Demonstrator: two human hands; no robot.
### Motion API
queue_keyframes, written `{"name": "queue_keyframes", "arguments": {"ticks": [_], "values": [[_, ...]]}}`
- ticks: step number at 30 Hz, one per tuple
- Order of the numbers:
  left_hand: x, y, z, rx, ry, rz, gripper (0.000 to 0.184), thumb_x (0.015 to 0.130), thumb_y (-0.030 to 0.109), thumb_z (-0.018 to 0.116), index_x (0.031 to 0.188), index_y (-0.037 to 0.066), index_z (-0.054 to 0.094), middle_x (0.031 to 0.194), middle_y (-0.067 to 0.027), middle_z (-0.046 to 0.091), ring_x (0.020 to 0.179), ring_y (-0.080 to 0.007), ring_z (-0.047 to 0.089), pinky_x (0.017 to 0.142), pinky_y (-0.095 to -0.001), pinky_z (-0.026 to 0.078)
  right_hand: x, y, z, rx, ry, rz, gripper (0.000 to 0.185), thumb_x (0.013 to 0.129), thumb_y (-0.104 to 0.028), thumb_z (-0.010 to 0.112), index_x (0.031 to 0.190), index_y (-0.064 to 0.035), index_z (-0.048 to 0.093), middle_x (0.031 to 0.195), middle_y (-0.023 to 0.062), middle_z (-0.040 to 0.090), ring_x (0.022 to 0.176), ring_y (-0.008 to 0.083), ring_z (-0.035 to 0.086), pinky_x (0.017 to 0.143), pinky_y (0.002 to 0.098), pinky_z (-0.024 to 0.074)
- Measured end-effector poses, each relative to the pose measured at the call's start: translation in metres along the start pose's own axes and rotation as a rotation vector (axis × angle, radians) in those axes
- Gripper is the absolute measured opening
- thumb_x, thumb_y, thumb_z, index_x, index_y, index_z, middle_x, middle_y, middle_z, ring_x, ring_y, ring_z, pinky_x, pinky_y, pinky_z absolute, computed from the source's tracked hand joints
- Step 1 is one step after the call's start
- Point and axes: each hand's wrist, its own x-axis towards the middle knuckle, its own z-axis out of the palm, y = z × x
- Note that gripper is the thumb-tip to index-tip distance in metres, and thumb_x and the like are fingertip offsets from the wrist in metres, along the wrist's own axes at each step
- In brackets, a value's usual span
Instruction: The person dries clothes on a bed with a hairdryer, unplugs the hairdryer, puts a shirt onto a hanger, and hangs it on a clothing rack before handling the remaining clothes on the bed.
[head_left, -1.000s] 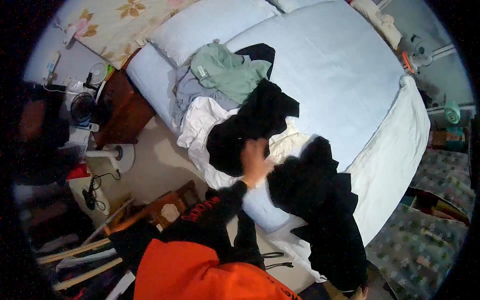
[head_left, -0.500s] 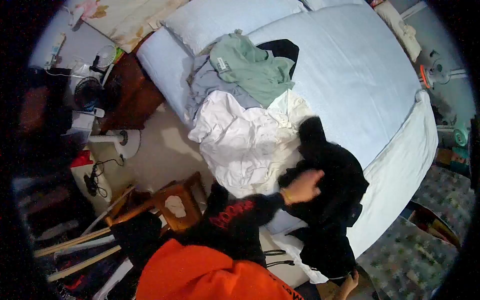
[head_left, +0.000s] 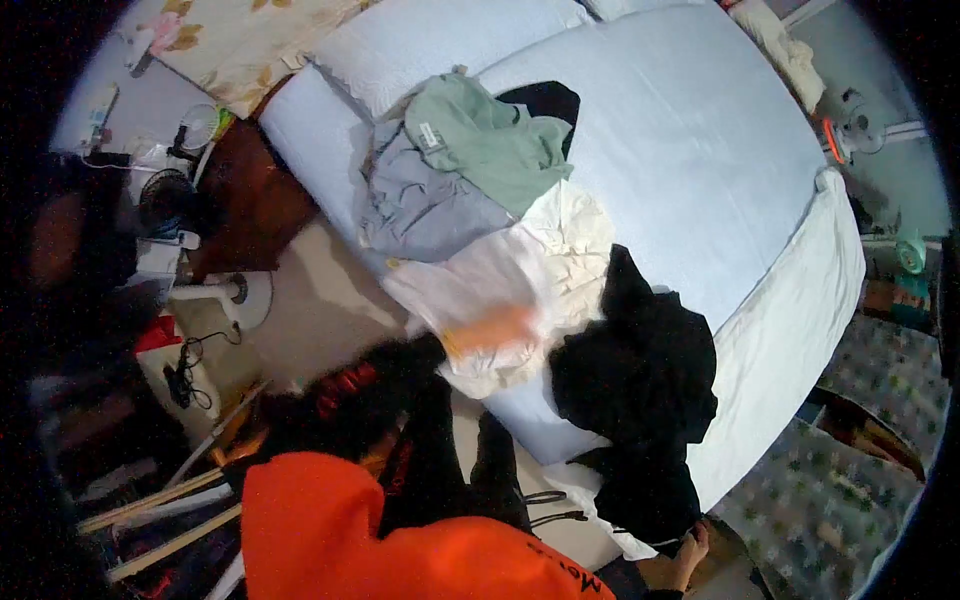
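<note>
My left hand (head_left: 492,333), smeared by motion, is over the white garment (head_left: 465,275) on the near side of the bed; its fingers cannot be made out. My right hand (head_left: 692,550) has its fingers closed on the lower edge of a black garment (head_left: 640,375), which stretches up over the bed's edge. Between the two lies a crumpled cream-coloured cloth (head_left: 575,250). Beyond the white garment are a grey garment (head_left: 425,205) and a sage-green garment (head_left: 490,135) with a white label, partly over another black piece (head_left: 555,100).
The clothes rest on a bed with a pale blue sheet (head_left: 690,140). To the left are fans (head_left: 168,200), a wooden cabinet (head_left: 250,195) and a cable (head_left: 190,375). Wooden sticks (head_left: 165,500) are at the lower left. A patterned mat (head_left: 810,510) covers the floor at right.
My left hand has moved left from the black garment onto the white one. The white garment has shifted and bunched lower, showing more of the grey garment. My right hand stays at the black garment's edge.
</note>
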Motion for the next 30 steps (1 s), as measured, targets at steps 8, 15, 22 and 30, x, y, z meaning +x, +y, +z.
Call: {"name": "queue_keyframes", "arguments": {"ticks": [8,15,22,30], "values": [[-0.109,0.243,0.108,-0.611,-0.234,0.697,0.038,0.082,0.022,0.063,0.113,0.001,0.054,0.116,-0.0187,0.054,0.109,-0.0320,0.051,0.096,-0.0437,0.038,0.011,0.000,0.037,0.153,-0.103,-0.002,0.055,0.065,0.004,0.052,0.119,0.0101,0.055,0.116,0.0202,0.060,0.106,0.0260,0.057,0.094,0.0354,0.0432],[0.015,0.054,0.055,-0.459,0.446,-0.067,0.055,0.087,0.029,0.060,0.127,-0.006,0.047,0.127,-0.0229,0.048,0.119,-0.0342,0.044,0.104,-0.0445,0.032,-0.020,0.025,0.019,0.035,-0.065,0.006,0.048,0.072,0.004,0.052,0.120,0.0077,0.056,0.116,0.0167,0.060,0.104,0.0245,0.058,0.093,0.0353,0.0437],[0.058,-0.071,0.063,-0.085,0.155,-0.224,0.036,0.084,0.035,0.057,0.094,0.001,0.063,0.101,-0.0203,0.064,0.093,-0.0396,0.060,0.079,-0.0475,0.046,-0.022,0.089,-0.008,-0.131,0.006,0.051,0.048,0.071,0.003,0.052,0.119,0.0080,0.056,0.109,0.0136,0.062,0.096,0.0225,0.059,0.087,0.0317,0.0457],[-0.053,0.134,-0.101,-0.687,0.365,0.255,0.022,0.091,0.020,0.052,0.096,0.000,0.059,0.090,-0.0150,0.063,0.087,-0.0310,0.059,0.080,-0.0420,0.044,-0.002,0.061,-0.019,0.100,0.028,-0.075,0.046,0.068,0.003,0.053,0.114,0.0091,0.057,0.105,0.0120,0.063,0.097,0.0207,0.058,0.087,0.0307,0.0445]]}}
